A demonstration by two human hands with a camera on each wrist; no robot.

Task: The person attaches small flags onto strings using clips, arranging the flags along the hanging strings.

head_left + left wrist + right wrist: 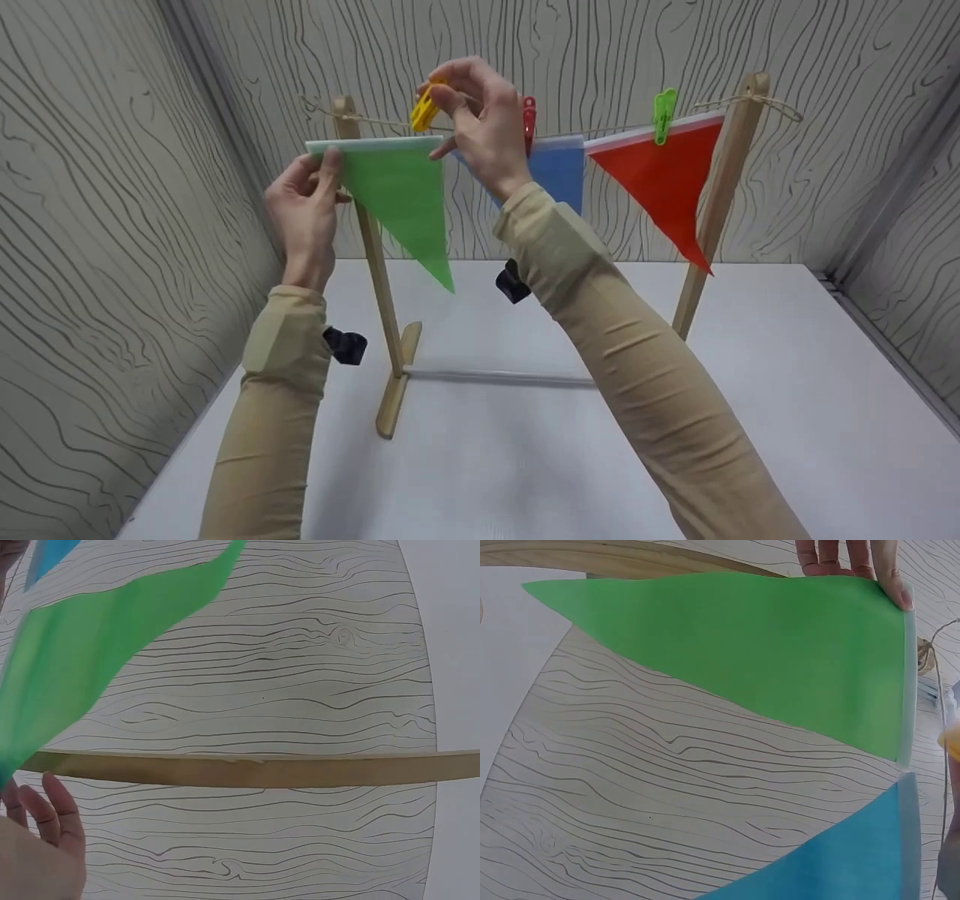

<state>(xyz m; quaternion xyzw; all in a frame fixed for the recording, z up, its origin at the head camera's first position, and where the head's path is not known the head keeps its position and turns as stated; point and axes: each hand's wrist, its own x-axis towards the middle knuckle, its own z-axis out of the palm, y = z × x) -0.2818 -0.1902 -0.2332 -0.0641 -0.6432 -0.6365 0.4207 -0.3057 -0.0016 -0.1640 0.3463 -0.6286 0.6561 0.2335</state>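
My left hand (306,206) pinches the top left corner of a green triangular pennant (409,187), its thumb on the white top edge. Between the thumb and fingers of my right hand (487,124) is a yellow clothespin (425,109), close to the string (386,121) and above the pennant's right end. The green pennant's top edge is just below the string. A blue pennant (559,176), partly behind my right hand, hangs from a red clothespin (529,120). Farther right, a green clothespin (663,116) holds a red pennant (667,176) on the string.
Two wooden posts, the left post (379,277) and the right post (724,195), carry the string. A pale crossbar (502,376) runs low from the left wooden foot (397,390) over the white table (465,465). Wood-patterned panels (615,45) stand behind and beside.
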